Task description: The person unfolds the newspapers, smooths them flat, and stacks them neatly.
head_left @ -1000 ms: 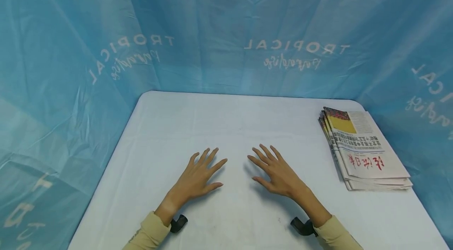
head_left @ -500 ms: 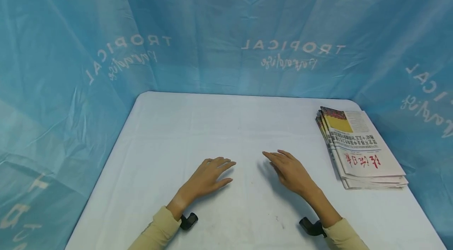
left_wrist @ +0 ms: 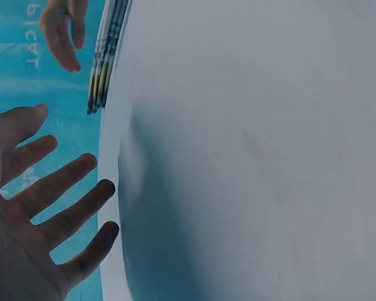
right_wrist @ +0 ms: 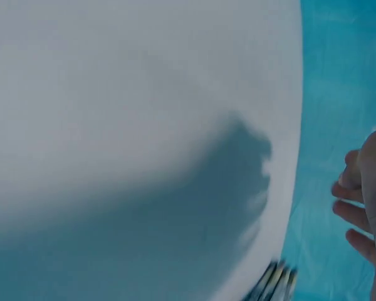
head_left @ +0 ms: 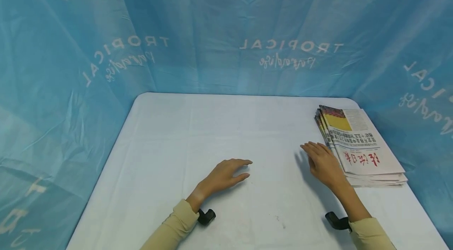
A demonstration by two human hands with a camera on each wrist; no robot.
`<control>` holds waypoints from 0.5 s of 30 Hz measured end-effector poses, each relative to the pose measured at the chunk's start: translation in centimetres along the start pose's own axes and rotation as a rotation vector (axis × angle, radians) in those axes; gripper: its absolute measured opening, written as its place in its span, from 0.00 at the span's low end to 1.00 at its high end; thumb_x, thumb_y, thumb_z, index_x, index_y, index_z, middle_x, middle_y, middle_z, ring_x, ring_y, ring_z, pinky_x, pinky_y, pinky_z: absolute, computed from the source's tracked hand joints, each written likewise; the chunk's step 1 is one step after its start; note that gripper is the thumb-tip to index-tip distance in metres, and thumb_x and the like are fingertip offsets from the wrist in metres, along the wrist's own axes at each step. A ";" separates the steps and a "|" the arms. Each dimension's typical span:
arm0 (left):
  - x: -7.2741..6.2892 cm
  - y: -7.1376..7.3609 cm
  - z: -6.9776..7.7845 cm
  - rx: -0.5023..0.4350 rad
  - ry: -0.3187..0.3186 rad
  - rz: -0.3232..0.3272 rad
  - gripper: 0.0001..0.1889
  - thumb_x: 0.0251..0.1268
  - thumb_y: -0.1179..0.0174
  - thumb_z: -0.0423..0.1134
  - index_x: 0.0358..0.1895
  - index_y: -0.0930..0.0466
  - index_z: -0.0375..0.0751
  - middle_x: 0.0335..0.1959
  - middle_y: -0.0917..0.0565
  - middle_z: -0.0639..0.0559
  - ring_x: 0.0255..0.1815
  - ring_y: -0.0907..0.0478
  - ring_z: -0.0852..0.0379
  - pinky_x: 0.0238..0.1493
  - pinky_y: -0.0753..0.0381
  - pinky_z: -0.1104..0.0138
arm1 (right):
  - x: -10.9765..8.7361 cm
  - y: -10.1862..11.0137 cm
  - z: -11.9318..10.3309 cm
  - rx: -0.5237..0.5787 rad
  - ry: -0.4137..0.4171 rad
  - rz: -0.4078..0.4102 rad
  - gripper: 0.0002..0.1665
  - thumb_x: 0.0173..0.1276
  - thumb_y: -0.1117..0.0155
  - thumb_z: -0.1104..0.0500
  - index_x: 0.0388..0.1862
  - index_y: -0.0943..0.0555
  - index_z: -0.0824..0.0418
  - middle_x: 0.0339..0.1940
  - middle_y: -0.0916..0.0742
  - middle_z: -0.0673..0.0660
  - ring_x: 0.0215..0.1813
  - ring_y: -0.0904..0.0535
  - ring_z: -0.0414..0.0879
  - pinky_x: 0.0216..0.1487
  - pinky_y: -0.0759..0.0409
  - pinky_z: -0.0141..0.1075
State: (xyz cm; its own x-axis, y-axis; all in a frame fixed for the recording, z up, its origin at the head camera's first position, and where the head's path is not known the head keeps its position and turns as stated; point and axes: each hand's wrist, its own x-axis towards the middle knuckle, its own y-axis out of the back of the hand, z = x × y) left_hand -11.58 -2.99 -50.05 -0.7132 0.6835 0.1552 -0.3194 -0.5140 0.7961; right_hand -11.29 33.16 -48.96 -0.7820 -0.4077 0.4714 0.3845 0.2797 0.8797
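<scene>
Blue printed curtain beyond the newspaper stack and along its right side; white-covered table beneath the stack, reaching well to its left. Folded papers lying flat, one over another, with layers a little offset along the left and near edges.

Right grip just beside the stack's left edge, overlapping it slightly in the head view; contact impossible to tell. Fingers loosely bent, nothing held. Left grip well to the left of the stack, thumb apart from spread fingers, likewise holding nothing.

Apparent step: a reach by the right grip to the stack. Best to come in low at the stack's left edge, thumb above and fingers below. Choose depth by feel: shallow for the top paper, right down to the table for the whole pile. Bring the left grip over to the stack's near edge against likely sagging. Lift slowly and level, pinching lightly to avoid creases or sliding layers.
</scene>
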 end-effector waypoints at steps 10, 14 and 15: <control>0.4 -0.9 0.3 0.017 0.008 -0.020 0.21 0.74 0.46 0.50 0.65 0.26 0.50 0.62 0.21 0.56 0.64 0.25 0.58 0.63 0.27 0.61 | -2.0 1.1 3.1 0.004 -0.308 -0.193 0.28 0.60 0.42 0.72 0.62 0.27 0.73 0.62 0.26 0.78 0.63 0.31 0.74 0.61 0.34 0.64; 0.4 -1.1 0.2 0.030 -0.020 -0.005 0.20 0.74 0.46 0.49 0.64 0.25 0.49 0.61 0.20 0.55 0.63 0.24 0.58 0.62 0.26 0.61 | -2.6 0.9 3.8 0.003 -0.342 -0.205 0.30 0.60 0.44 0.72 0.64 0.30 0.74 0.64 0.28 0.79 0.65 0.34 0.75 0.62 0.37 0.65; 0.5 -1.1 0.2 0.032 -0.024 -0.004 0.20 0.74 0.46 0.49 0.64 0.25 0.48 0.61 0.20 0.55 0.63 0.24 0.58 0.62 0.26 0.61 | -2.7 0.9 4.0 0.003 -0.348 -0.197 0.31 0.59 0.44 0.72 0.64 0.30 0.74 0.64 0.28 0.79 0.65 0.34 0.76 0.62 0.37 0.65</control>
State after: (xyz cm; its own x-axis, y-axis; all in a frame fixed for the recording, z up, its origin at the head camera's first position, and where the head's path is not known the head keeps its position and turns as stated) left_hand -11.44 -1.99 -50.67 -0.6968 0.6980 0.1653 -0.3022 -0.4946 0.8149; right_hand -10.80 37.97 -49.66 -0.9604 -0.1354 0.2437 0.2091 0.2283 0.9509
